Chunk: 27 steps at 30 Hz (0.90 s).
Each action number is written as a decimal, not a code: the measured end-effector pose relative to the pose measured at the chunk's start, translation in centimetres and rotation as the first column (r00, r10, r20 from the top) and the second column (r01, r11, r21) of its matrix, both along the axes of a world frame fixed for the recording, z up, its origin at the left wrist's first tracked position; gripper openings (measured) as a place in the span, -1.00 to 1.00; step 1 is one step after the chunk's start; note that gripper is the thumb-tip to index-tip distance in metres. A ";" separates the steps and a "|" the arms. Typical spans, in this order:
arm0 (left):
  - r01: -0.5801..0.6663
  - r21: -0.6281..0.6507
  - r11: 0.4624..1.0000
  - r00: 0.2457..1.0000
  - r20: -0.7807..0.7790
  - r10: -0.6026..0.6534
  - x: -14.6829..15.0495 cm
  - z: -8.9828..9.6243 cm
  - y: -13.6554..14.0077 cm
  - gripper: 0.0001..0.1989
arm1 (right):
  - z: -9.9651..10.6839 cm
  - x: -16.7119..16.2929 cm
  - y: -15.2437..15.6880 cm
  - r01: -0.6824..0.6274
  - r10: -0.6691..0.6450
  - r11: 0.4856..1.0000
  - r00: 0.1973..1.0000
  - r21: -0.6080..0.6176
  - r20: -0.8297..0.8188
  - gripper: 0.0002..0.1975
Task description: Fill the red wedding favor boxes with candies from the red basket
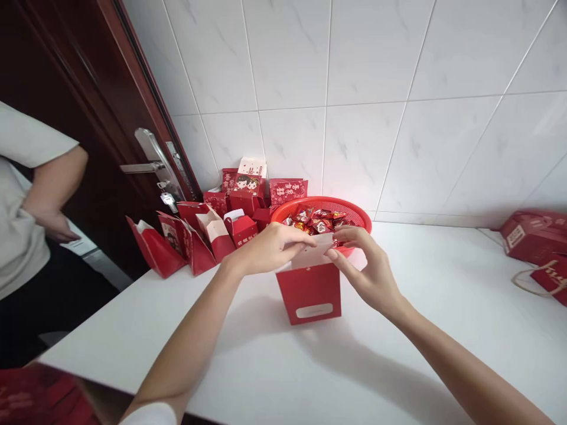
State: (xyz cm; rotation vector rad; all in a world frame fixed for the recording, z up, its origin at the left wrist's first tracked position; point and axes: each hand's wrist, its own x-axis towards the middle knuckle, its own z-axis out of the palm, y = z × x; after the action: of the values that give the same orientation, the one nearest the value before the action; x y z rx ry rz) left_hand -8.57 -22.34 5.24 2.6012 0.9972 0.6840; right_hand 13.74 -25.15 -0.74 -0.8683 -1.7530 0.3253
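A red paper gift box (pixel 312 289) with a white oval cut-out on its near side stands upright on the white table. Its pale inner flap (pixel 312 254) sticks up at the top. From the left, my left hand (pixel 272 245) closes its fingers on the flap's edge. My right hand (pixel 365 265) pinches the same flap's right corner between thumb and fingers. Just behind, a red plastic basket (pixel 361 208) holds several wrapped candies (pixel 321 223), partly hidden by my hands. What lies inside the box cannot be seen.
Several red boxes (pixel 248 192) stand at the back left by the wall, with more open ones (pixel 155 251) along the left edge. Red packages (pixel 534 236) sit at the far right. A person (pixel 26 200) stands at left near the door handle (pixel 144 167).
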 end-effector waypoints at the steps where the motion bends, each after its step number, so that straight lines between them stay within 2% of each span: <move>1: 0.013 -0.002 1.000 1.000 -0.016 -0.014 0.6 -0.3 0.1 -0.68 | -0.2 0.0 0.3 0.018 -0.019 0.997 1.000 -0.081 -0.012 -0.73; 5: -0.006 -0.044 0.999 0.998 -0.060 0.003 1.6 -0.9 0.3 -0.68 | -0.6 -0.1 0.9 0.004 -0.014 0.943 0.999 -0.332 -0.029 -0.61; 9: -0.091 -0.165 0.982 0.991 -0.116 0.072 0.9 -0.7 0.7 -0.53 | 0.2 0.5 1.2 -0.014 0.004 0.873 1.000 -0.488 -0.021 -0.61; 13: -0.093 -0.276 0.957 0.988 -0.147 0.054 -0.4 -0.5 0.8 -0.41 | 0.8 1.1 1.3 0.001 0.032 0.850 0.998 -0.527 0.053 -0.66; 16: -0.065 -0.324 0.944 0.989 -0.145 0.018 -0.5 -0.4 0.4 -0.40 | 0.9 1.1 1.1 -0.014 0.064 0.821 0.996 -0.571 0.067 -0.59; 19: -0.020 -0.289 0.957 0.986 -0.162 -0.028 0.0 -0.4 -0.4 -0.41 | 1.0 0.7 0.6 -0.058 0.135 0.802 0.987 -0.594 0.086 -0.53; 23: 0.009 -0.233 0.973 0.975 -0.213 -0.060 0.3 -0.4 -1.2 -0.44 | 1.1 0.1 -0.2 -0.072 0.175 0.818 0.976 -0.571 0.128 -0.56; 25: 0.004 -0.220 0.976 0.969 -0.240 -0.058 0.1 -0.4 -1.3 -0.39 | 1.3 0.0 -0.4 -0.046 0.167 0.826 0.972 -0.562 0.166 -0.55; 27: 0.003 -0.183 0.983 0.964 -0.261 -0.051 -0.3 -0.3 -1.1 -0.30 | 1.4 0.1 -0.5 -0.045 0.169 0.812 0.972 -0.582 0.161 -0.52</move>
State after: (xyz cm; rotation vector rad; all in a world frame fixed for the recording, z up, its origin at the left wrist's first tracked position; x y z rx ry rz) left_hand -8.87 -23.45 4.90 2.5825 1.0412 0.2272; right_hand 13.89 -25.69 0.68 -1.2696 -1.9307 0.9078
